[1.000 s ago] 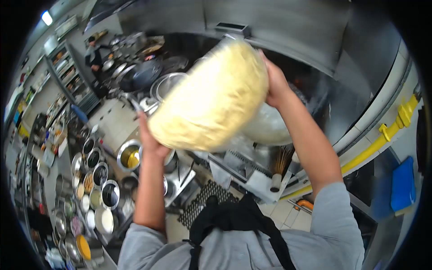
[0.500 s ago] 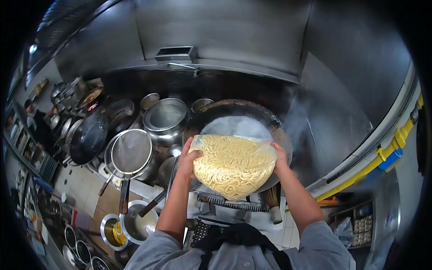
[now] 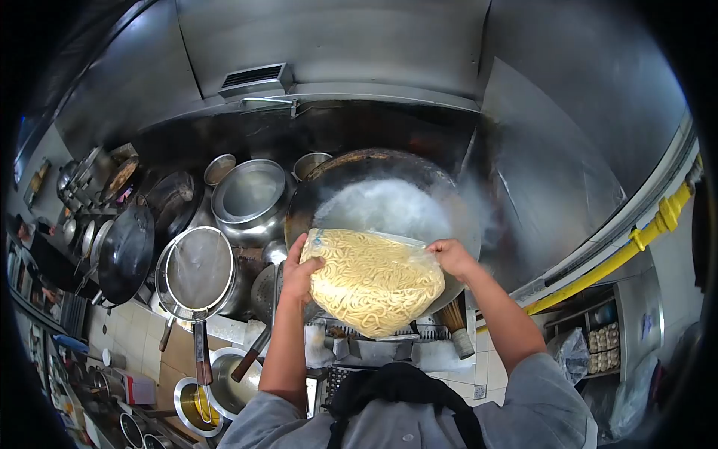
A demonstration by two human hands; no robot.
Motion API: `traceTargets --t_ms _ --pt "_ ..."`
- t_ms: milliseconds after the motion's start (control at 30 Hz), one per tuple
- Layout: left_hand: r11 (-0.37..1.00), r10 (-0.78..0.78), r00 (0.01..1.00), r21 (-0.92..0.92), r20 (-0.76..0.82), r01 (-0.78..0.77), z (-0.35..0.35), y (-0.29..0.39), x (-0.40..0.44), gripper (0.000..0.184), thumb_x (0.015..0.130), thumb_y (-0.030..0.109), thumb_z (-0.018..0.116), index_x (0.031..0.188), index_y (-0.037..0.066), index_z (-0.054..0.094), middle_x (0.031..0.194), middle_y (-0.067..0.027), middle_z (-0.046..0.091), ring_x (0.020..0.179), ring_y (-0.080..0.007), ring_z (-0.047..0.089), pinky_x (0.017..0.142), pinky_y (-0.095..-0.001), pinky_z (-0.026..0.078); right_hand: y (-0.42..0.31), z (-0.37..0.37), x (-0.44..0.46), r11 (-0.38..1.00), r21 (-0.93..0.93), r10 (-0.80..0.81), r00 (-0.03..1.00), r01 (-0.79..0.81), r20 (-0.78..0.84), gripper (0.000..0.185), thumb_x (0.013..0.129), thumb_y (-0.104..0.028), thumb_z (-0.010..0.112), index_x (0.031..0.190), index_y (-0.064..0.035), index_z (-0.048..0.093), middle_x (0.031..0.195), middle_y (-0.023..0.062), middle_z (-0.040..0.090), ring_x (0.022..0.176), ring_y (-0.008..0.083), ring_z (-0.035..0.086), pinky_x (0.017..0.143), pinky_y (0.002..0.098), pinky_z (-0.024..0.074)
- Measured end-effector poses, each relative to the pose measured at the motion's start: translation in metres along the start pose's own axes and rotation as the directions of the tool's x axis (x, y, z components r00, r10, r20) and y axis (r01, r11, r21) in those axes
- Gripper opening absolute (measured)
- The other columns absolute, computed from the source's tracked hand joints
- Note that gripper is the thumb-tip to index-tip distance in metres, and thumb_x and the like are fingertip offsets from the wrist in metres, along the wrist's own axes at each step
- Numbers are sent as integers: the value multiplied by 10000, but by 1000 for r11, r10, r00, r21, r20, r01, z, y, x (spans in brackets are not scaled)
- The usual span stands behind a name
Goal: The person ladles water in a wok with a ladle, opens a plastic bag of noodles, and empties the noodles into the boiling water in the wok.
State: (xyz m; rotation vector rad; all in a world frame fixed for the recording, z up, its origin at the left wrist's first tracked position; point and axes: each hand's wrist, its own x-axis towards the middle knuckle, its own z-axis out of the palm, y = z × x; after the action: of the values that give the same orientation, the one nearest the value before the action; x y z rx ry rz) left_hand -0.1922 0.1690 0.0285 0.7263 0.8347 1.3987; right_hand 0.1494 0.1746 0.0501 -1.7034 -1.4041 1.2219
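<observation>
A clear plastic bag of noodles (image 3: 376,283), thick and pale yellow, hangs in front of me over the near edge of a big wok (image 3: 314,187). Steaming, frothy liquid (image 3: 385,203) fills the wok's middle. My left hand (image 3: 301,271) grips the bag's left side, thumb across its front. At the upper right corner, my right hand (image 3: 451,258) pinches the plastic, its fingertips closed on the bag's edge.
To the left, a round mesh strainer (image 3: 199,268) rests on a pot, with a lidded steel pot (image 3: 250,193) behind it. A dark wok (image 3: 127,254) stands farther left. A bamboo brush (image 3: 456,329) lies right of the bag. Yellow pipe (image 3: 598,273) runs along the right.
The right hand has shifted from holding the bag's side to pinching its upper corner. The view has moved, so the wok and pots sit farther left. The bag stays held.
</observation>
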Motion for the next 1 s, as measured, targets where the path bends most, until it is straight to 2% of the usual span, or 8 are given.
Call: traceTargets --t_ms 33,133,233,367,467,567,633,1000 --pt "1000 5 1000 6 0 -5 3 3 0 719 688 -73 581 1362 4 343 1226 -154 515 1041 -251 563 850 -344 488 -1 -1 4 1000 0 2 1000 -2 -3 95 820 -64 592 834 -13 671 726 32 629 663 135 554 613 278 455" --pt "994 11 1000 110 0 -11 15 9 0 720 681 -87 592 1354 -9 346 1210 -147 528 1019 -242 574 838 -333 493 -1 5 12 939 321 55 976 -122 210 106 753 -40 589 815 -25 674 728 53 636 687 149 576 636 280 466" --pt "973 80 995 223 -52 -66 23 3 4 717 679 -90 569 1352 -22 331 1213 -154 528 1031 -245 571 852 -332 485 -13 27 11 930 -310 -129 964 200 233 188 673 -131 657 829 -28 634 781 80 620 736 176 582 682 304 477" --pt "951 214 967 257 -141 -173 36 -2 -1 736 643 -94 614 1327 -45 348 1134 -161 561 967 -222 589 828 -304 491 -28 52 10 893 -359 -183 949 270 258 300 654 -151 691 909 -28 592 873 104 619 814 188 584 708 295 473" --pt "891 305 945 387 -120 -238 43 -4 -6 745 638 -83 619 1329 -48 342 1128 -160 562 975 -223 585 844 -298 483 -44 59 9 908 -249 -246 910 337 333 425 620 -179 773 934 -40 522 920 83 564 892 168 532 768 291 439" --pt "887 309 942 397 -132 -236 45 1 -9 754 630 -75 624 1328 -61 336 1149 -163 548 1001 -226 573 861 -300 473 -51 39 1 852 -302 -221 816 428 533 598 547 -249 849 980 -50 489 977 99 531 969 204 499 831 307 414" --pt "898 301 941 379 -156 -224 38 -1 -6 760 625 -77 624 1327 -66 333 1156 -165 543 1009 -227 571 863 -302 470 -38 20 -6 632 -450 -325 743 631 586 630 480 -276 886 898 -52 471 928 104 510 949 255 491 819 340 411" --pt "811 122 944 580 -308 84 32 -4 4 537 605 -12 658 1096 -78 451 979 -167 590 840 -234 601 754 -306 487 10 32 -20 676 -516 -460 848 526 262 518 490 -141 825 838 -56 451 892 152 510 887 345 504 768 401 429"
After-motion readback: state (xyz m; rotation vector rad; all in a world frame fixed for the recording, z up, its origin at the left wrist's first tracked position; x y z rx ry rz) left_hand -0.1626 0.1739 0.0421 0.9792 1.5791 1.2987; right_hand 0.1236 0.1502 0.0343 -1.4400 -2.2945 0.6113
